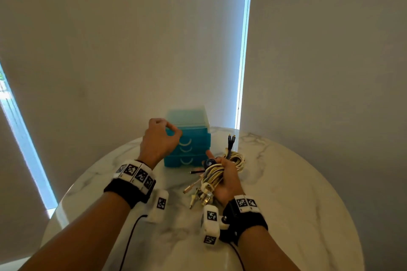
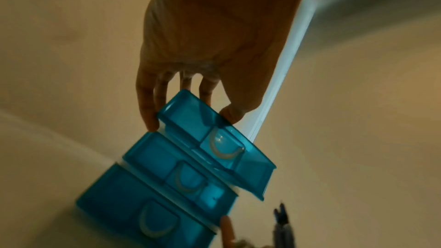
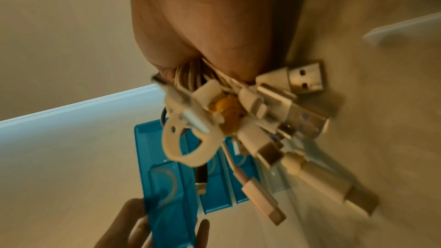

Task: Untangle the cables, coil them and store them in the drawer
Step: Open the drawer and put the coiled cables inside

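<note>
A small teal drawer unit (image 1: 191, 154) with three drawers stands at the far side of the table. Its top drawer (image 2: 214, 139) is pulled out part way. My left hand (image 1: 174, 133) grips that drawer across its sides, fingers on one side and thumb on the other. To the right of the unit, my right hand (image 1: 226, 178) grips a bundle of coiled cables (image 1: 217, 174) just above the table. The cables are mostly white, and several USB plugs (image 3: 286, 105) stick out below the fist. A dark cable end (image 1: 230, 141) points up from the bundle.
The round white marble table (image 1: 297, 193) has bare surface to the right and in front of my arms. Closed blinds hang close behind the drawer unit, with bright window strips at left and right. Thin black wires (image 1: 130, 240) trail from my wrist cameras.
</note>
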The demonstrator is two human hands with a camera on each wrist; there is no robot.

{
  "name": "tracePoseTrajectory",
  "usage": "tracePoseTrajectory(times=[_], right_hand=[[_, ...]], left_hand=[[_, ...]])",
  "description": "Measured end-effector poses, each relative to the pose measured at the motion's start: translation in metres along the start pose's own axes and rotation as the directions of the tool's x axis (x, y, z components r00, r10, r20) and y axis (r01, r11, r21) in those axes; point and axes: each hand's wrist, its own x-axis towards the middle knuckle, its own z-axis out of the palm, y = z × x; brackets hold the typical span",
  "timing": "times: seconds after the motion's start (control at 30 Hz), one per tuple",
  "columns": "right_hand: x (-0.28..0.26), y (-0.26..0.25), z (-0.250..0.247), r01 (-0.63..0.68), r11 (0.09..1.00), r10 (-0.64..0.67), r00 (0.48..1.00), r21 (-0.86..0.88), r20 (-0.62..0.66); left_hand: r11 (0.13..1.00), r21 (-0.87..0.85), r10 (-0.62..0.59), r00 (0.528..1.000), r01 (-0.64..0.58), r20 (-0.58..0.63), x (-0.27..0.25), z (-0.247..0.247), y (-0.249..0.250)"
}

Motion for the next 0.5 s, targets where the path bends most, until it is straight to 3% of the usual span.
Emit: tracePoseTrajectory(times=[0.1,0.2,0.23,0.3,0.4,0.5], right_hand=[[-0.004,-0.001,0.003,-0.013,1.000,0.013,1.000,-0.019,-0.003],[-0.006,0.000,0.006,-0.007,1.000,0.007,1.000,-0.024,-0.016],[-0.008,0.001,0.006,-0.010,1.000,0.010,1.000,-0.009,-0.015],[-0.012,0.001,0.007,-0.008,1.000,0.008,1.000,0.021,-0.013],[-0.015,0.001,0.005,0.008,1.000,-0.009,1.000,0.028,0.021],[-0.014,-0.001,0.003,0.001,0.999,-0.003,0.998,0.036,0.056]], left_hand=[[0.964,-0.219,-0.094,0.962,0.152,0.255,-0.006,-0.006,0.005],[0.948,-0.263,-0.037,0.883,0.179,0.468,-0.013,-0.020,0.016],[0.920,-0.339,-0.015,0.881,0.197,0.473,-0.014,-0.023,0.016],[0.855,-0.471,-0.029,0.925,0.219,0.378,-0.012,-0.025,0.008],[0.711,-0.630,-0.216,0.950,0.312,0.227,-0.011,-0.022,-0.011],[0.496,-0.782,-0.234,0.925,0.377,0.298,-0.020,-0.011,-0.033]])
